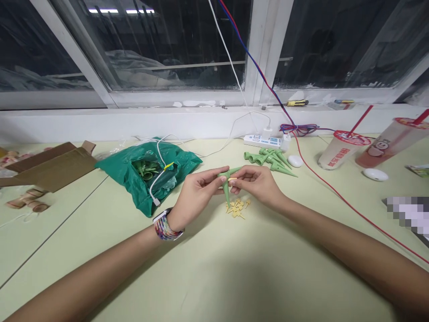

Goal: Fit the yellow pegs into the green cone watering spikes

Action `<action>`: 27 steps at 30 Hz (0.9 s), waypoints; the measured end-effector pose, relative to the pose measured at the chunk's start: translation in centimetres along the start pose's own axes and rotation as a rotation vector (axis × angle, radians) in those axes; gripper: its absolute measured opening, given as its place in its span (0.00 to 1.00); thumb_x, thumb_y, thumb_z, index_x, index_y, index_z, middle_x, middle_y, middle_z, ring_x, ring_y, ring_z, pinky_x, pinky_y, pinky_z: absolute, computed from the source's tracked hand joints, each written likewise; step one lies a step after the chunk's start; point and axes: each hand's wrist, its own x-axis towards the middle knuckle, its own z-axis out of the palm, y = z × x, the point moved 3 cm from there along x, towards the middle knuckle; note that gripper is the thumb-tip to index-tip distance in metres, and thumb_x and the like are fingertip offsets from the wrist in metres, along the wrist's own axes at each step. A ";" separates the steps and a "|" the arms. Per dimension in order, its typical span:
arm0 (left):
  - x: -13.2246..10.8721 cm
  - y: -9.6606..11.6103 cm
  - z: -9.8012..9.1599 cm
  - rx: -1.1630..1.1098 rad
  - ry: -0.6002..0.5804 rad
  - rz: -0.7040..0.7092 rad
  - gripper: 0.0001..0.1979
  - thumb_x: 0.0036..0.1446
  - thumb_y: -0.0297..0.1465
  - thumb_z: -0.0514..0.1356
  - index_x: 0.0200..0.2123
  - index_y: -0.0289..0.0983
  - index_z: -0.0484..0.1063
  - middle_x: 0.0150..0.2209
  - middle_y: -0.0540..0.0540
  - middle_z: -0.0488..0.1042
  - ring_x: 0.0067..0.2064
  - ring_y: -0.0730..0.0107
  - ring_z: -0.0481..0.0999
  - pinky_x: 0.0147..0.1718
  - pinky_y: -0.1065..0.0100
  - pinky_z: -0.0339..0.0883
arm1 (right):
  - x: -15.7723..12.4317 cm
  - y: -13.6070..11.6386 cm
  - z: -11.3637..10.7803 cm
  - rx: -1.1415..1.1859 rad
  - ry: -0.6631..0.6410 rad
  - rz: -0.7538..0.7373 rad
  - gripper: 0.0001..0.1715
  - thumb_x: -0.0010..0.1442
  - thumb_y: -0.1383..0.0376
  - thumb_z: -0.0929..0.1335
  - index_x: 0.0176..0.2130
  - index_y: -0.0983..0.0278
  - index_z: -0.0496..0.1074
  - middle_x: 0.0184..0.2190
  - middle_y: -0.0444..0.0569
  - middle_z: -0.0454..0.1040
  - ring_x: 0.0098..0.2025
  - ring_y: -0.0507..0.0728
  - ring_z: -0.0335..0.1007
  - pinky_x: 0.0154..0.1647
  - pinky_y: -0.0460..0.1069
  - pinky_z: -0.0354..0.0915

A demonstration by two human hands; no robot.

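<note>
My left hand [196, 193] is closed on a green plastic watering spike [226, 193], whose pointed end hangs down over the table. Close against it, my right hand [258, 184] pinches a small yellow plastic peg [232, 179] at the spike's side. Whether the peg is inside the spike or only touching it I cannot tell. Just below both hands lies a loose pile of yellow pegs [237, 209]. Beyond my right hand several more green spikes [268, 157] are heaped together.
A torn green plastic bag [124, 163] holding more spikes lies at left, beside a cardboard box [55, 167] and a wooden toy [28, 200]. A power strip [262, 141], a red cable [330, 197] and two drink cups [342, 151] are behind and to the right.
</note>
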 end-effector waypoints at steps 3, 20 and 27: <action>0.5 0.5 -0.5 0.040 0.023 0.024 0.23 0.56 0.42 0.73 0.52 0.36 0.84 0.45 0.42 0.86 0.45 0.53 0.86 0.48 0.51 0.84 | 0.3 -0.2 0.2 -0.005 -0.031 -0.013 0.26 0.49 0.49 0.82 0.36 0.64 0.78 0.28 0.48 0.81 0.32 0.57 0.81 0.38 0.54 0.78; 0.7 0.4 -0.8 -0.003 -0.078 0.036 0.18 0.60 0.41 0.70 0.47 0.37 0.76 0.37 0.45 0.81 0.38 0.62 0.84 0.38 0.65 0.81 | -1.3 -0.6 -4.3 -1.021 -0.576 0.042 0.09 0.56 0.68 0.70 0.39 0.58 0.77 0.34 0.46 0.77 0.34 0.55 0.70 0.30 0.48 0.58; 1.0 -0.8 -0.6 -0.137 -0.105 -0.037 0.15 0.62 0.39 0.68 0.47 0.37 0.76 0.44 0.44 0.78 0.36 0.68 0.81 0.37 0.65 0.79 | -0.5 -0.5 -5.3 -0.926 -0.520 0.015 0.04 0.55 0.70 0.70 0.33 0.61 0.73 0.32 0.46 0.77 0.32 0.54 0.70 0.31 0.48 0.60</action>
